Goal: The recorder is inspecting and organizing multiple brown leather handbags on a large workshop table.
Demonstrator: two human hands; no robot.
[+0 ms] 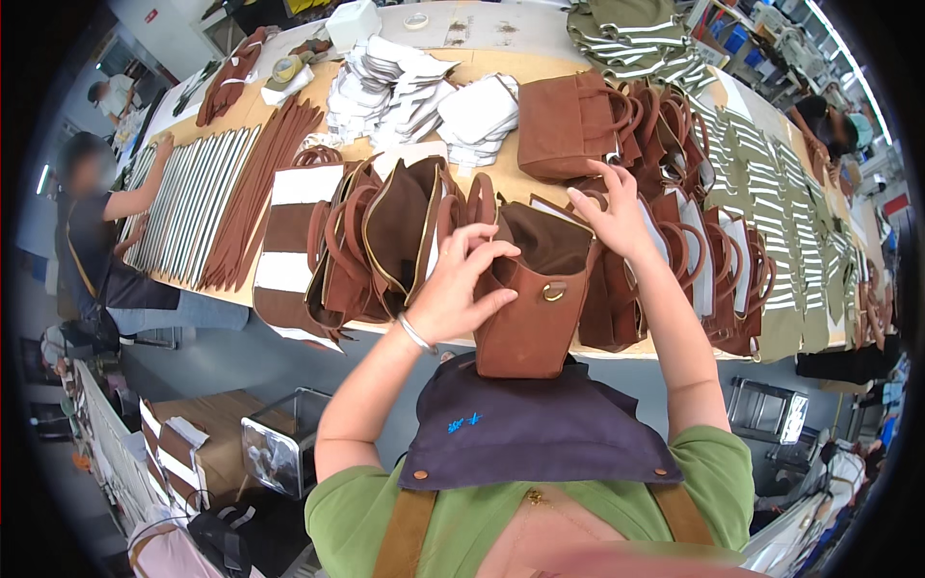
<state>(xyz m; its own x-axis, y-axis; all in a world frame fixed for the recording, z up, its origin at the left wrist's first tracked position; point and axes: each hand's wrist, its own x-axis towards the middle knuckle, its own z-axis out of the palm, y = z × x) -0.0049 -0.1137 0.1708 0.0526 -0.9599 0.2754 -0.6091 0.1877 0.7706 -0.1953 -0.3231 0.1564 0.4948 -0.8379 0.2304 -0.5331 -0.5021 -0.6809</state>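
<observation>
In front of me a brown handbag [531,325] stands upright, its top gaping and its dark lining showing. A gold-coloured D-ring [554,291] is fixed to the panel facing me, and the base overlaps my dark apron [506,433] in the view. My left hand [462,278] is at the left corner of the bag's rim, thumb and forefinger apart around it; whether they grip it is unclear. At the far right corner, my right hand [614,209] has its thumb and fingers spread, with nothing seen between them.
Unzipped brown bags [405,224] stand to the left, more handbags [571,130] behind and right. White pieces [390,87] lie farther back beside brown strips [253,202]. Green pieces with white strips [780,217] cover the table's right. A co-worker [87,209] reaches over at left.
</observation>
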